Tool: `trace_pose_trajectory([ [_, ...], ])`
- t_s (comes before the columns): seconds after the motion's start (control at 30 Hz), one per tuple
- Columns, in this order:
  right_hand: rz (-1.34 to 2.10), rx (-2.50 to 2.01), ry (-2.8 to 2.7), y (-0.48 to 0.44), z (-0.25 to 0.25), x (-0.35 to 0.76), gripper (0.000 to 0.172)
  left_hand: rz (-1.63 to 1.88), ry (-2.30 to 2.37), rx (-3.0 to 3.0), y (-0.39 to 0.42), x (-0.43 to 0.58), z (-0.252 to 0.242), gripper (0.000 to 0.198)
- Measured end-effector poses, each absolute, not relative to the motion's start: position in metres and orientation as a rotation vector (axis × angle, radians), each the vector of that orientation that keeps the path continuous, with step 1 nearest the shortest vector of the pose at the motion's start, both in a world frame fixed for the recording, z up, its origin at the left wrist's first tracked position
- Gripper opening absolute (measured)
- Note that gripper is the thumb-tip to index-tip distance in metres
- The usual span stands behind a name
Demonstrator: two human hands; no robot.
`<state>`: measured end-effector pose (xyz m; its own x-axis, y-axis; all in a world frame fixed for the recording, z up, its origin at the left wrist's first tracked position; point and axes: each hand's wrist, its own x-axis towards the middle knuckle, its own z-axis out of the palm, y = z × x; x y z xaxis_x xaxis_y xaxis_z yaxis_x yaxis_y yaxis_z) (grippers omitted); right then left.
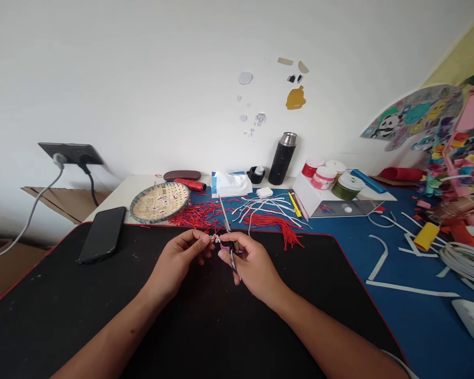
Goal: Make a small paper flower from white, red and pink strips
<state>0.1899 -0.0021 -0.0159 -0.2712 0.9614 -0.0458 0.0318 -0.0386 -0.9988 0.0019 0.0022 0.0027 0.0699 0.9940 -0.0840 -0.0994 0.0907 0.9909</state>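
Note:
My left hand [177,260] pinches a small knot of white and red cord [215,239] between finger and thumb, above a black desk mat [63,316]. My right hand [253,260] closes around a pair of long, thin steel scissors [225,218], whose blades point up and away past the knot. The fingers of my right hand are right beside the knot. A purple piece [225,245] shows between my hands, perhaps the scissor handle. Loose red threads [274,226] and white cords [264,206] lie just beyond my hands.
A woven bamboo dish [160,202] and more red threads [197,216] lie beyond the mat. A black phone [101,235] rests at its left. Farther back stand tissues [231,184], a black flask [282,158] and jars [324,176]. Colourful paper crafts [458,173] pile up at right.

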Motion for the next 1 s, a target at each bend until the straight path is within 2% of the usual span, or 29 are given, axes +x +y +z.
trace_pose_trajectory([
  [0.77,1.416,-1.125,-1.435,-0.0021,-0.0222,0.1892,0.034,1.064,1.02,0.958,0.002,0.0019,0.0036,0.03],
  [1.0,1.408,-1.157,-1.516,-0.0034,-0.0182,0.1902,0.027,1.033,0.99,0.956,0.0005,0.0029,0.0058,0.031],
])
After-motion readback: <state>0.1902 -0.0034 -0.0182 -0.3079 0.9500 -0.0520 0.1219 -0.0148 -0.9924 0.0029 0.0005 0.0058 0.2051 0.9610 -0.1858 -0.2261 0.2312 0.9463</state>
